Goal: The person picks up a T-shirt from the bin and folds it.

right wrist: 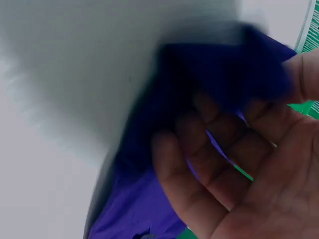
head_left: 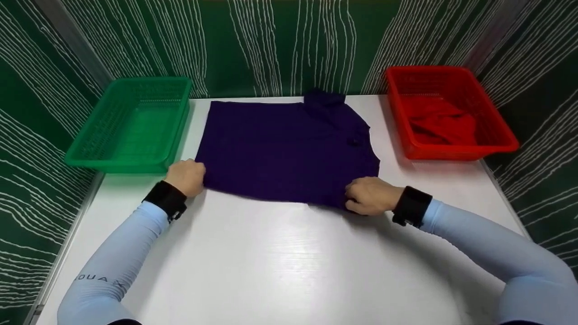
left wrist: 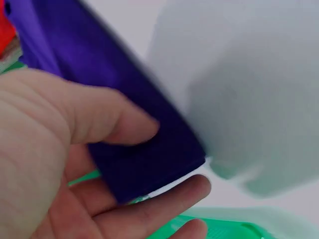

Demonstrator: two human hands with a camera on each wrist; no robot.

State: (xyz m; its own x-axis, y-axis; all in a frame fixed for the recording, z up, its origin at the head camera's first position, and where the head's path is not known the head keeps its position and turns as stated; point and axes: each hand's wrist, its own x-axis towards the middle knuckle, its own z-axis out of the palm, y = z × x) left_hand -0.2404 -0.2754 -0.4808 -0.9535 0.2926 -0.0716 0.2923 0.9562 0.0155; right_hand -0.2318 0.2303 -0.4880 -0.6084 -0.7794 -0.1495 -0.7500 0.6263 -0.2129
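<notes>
A dark purple shirt (head_left: 280, 149) lies spread sideways on the white table, its hem to the left and its neck end to the right. One sleeve (head_left: 323, 99) sticks out at the far side. My left hand (head_left: 186, 177) pinches the near corner of the hem; in the left wrist view the thumb presses on top of the hem (left wrist: 154, 162) with the fingers underneath. At the near shoulder end, my right hand (head_left: 372, 195) grips the sleeve cloth, which the right wrist view shows bunched (right wrist: 214, 64) between thumb and curled fingers (right wrist: 174, 169).
A green plastic basket (head_left: 171, 135) stands at the back left, just beyond my left hand. At the back right is a red basket (head_left: 451, 153) with a red cloth (head_left: 445, 119) inside. Green walls with white lines (head_left: 275, 45) enclose the table (head_left: 280, 262) behind and at both sides.
</notes>
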